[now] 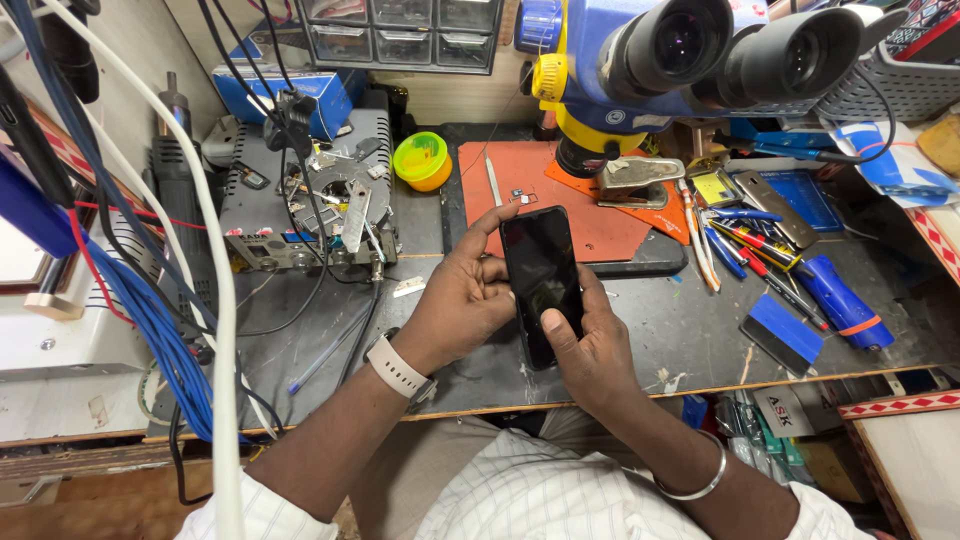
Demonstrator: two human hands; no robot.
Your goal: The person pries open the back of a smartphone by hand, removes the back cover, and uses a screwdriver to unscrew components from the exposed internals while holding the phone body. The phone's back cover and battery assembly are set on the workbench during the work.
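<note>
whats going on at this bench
A person seated at a cluttered repair bench holds a black smartphone in both hands, its dark screen facing up. The left hand cradles its left edge, with the forefinger reaching to the top corner. The right hand supports the lower end, thumb resting on the glass. Behind the phone lies an orange work mat under a stereo microscope; screwdrivers and tweezers are scattered to the right.
</note>
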